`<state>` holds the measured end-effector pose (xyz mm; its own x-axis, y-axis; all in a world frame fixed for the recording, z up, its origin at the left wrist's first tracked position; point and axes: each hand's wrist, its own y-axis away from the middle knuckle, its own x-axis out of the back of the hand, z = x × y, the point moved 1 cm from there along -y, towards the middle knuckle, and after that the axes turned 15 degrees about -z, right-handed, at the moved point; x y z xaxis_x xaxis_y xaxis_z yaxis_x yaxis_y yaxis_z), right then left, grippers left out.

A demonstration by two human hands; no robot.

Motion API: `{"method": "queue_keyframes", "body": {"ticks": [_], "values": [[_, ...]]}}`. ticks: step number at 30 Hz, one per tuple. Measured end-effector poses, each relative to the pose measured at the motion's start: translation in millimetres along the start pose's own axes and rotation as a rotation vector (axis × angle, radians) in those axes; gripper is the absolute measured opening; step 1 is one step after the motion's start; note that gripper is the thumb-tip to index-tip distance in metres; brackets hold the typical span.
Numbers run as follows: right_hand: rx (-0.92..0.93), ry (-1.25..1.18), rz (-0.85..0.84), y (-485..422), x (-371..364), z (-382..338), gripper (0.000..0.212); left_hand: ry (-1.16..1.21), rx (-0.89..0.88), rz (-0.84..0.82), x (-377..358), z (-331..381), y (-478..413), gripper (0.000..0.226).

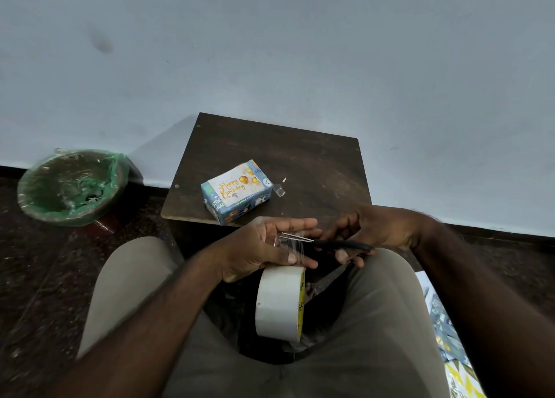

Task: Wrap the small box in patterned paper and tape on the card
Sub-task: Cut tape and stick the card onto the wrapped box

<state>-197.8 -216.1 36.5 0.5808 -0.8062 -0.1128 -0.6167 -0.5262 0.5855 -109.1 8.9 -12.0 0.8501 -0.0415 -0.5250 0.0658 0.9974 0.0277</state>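
Cutting a piece of tape is the step in hand, as I judge it. The wrapping looks done and the card is what's left to fasten.

Far to the left of the small box, a bin with a green liner stands on the floor. The box itself sits near the front edge of the dark table, fully covered in blue patterned paper. The birthday card lies flat on its top face, but I can't tell whether any tape holds it down yet.

Just nearer to me than the box, my left hand pinches a clear strip of tape between thumb and fingers. The strip is pulled taut from the tape roll, which hangs below that hand between my knees.

A short curl of clear tape rests on the table, touching or just beside the box's right end. Nearer me and to the right of the box, the scissors point left with their blades at the strip. My right hand is clenched around their black handles.

Further right and much closer to me than the box, spare sheets of patterned paper lie on the floor.

Next I need to snip the strip cleanly without letting it fold onto itself. Then I carry it forward to the box and press it across an edge of the card, keeping the card square on the top face.
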Motion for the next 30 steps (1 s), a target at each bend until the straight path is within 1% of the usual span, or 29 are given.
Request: {"method": "queue_keyframes", "body": {"ticks": [11, 16, 23, 30], "values": [[0.009, 0.041, 0.023, 0, -5, 2, 0.033, -0.017, -0.008, 0.029, -1, 0, -1, 0.062], [0.007, 0.041, 0.026, 4, -3, 7, 0.039, -0.038, -0.010, 0.030, -1, -1, 0, 0.062], [0.010, 0.002, 0.039, 12, -3, 9, 0.030, -0.041, -0.018, 0.045, 1, -1, 0, 0.065], [0.033, 0.032, 0.023, 3, -8, 10, 0.038, -0.031, -0.022, 0.035, -1, -2, -2, 0.063]]}}
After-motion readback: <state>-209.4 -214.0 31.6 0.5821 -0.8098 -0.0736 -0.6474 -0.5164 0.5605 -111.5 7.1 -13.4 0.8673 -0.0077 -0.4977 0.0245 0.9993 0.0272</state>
